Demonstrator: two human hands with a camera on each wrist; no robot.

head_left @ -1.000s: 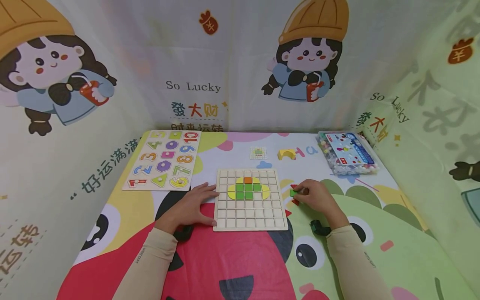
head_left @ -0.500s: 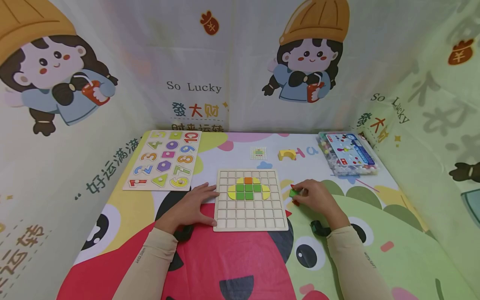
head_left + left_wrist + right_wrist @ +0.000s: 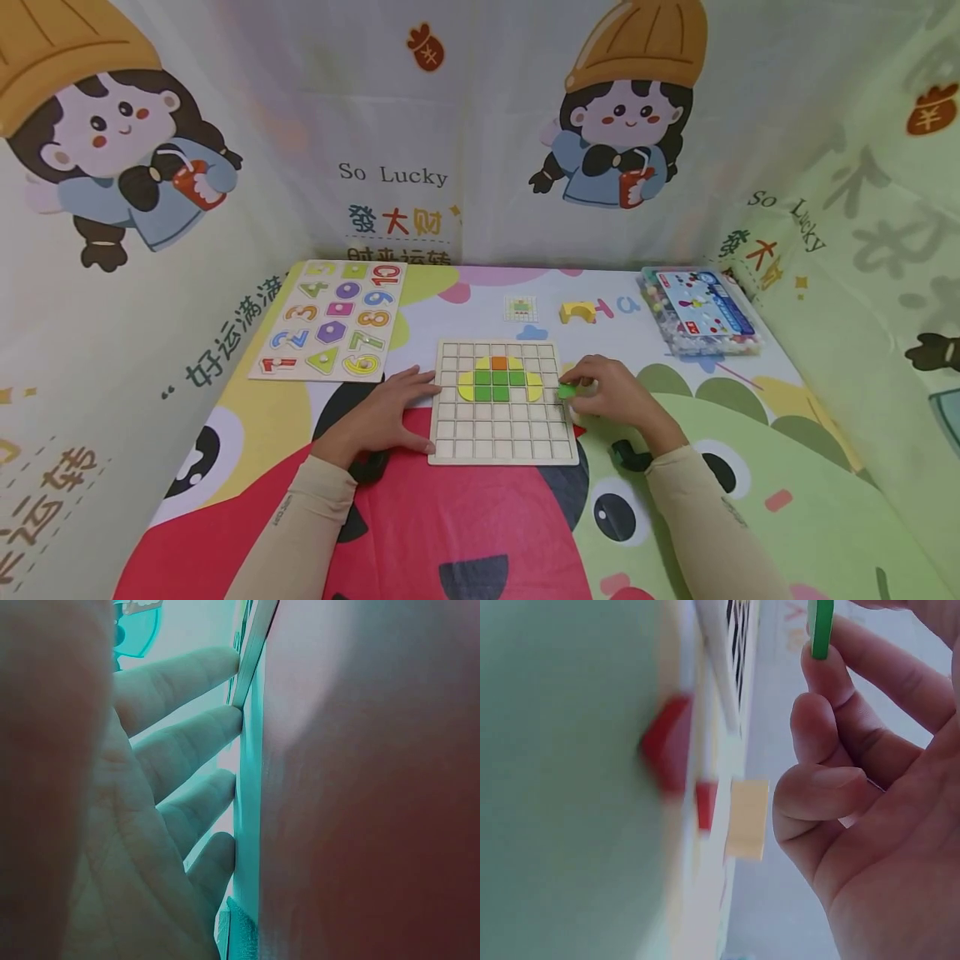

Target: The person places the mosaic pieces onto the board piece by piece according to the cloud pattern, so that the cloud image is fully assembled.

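Observation:
A pale wooden grid board lies in the middle of the table in the head view. Set in its squares are several green tiles, an orange tile and yellow rounded pieces. My left hand rests at the board's left edge, fingers spread; the left wrist view has its fingertips against that edge. Over the board's right edge, my right hand pinches a green square tile between thumb and finger. Red pieces lie on the table below that hand.
A small pattern card and a yellow arch block lie behind the board. Back left is a number-and-shape puzzle board. A clear plastic box of beads stands back right. Printed cloth walls surround the table.
My right hand has moved left from the loose pieces to the board's right edge, carrying the green square tile. The left hand stays at the board's left edge.

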